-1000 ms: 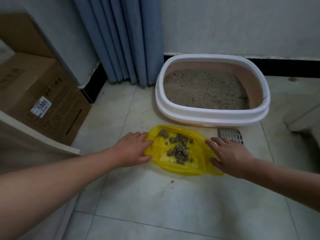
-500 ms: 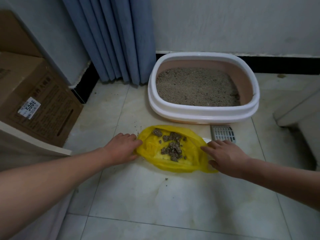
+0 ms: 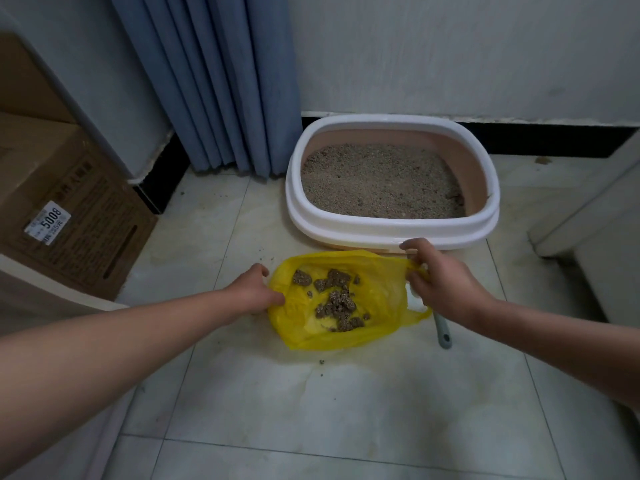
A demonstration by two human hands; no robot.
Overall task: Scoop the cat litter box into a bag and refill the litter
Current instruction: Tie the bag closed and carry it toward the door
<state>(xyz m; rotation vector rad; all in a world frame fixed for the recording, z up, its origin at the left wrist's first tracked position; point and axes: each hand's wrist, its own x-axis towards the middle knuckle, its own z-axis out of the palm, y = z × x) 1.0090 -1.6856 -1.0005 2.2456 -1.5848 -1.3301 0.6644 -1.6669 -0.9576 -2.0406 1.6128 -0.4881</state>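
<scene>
The litter box (image 3: 391, 232), oval with a white rim and pink inner walls, sits on the tiled floor (image 3: 346, 410) and holds a fairly level bed of pale grey-brown litter (image 3: 377, 181). Just in front of it, a thin yellow bag (image 3: 301, 329) lies spread open on the floor with dark clumps (image 3: 337, 299) heaped in its middle. The left hand (image 3: 254, 289) grips its left edge and the right hand (image 3: 436, 275) pinches its right handle. A grey scoop handle (image 3: 442, 332) pokes out beside the bag's right edge; the scoop's head is hidden.
</scene>
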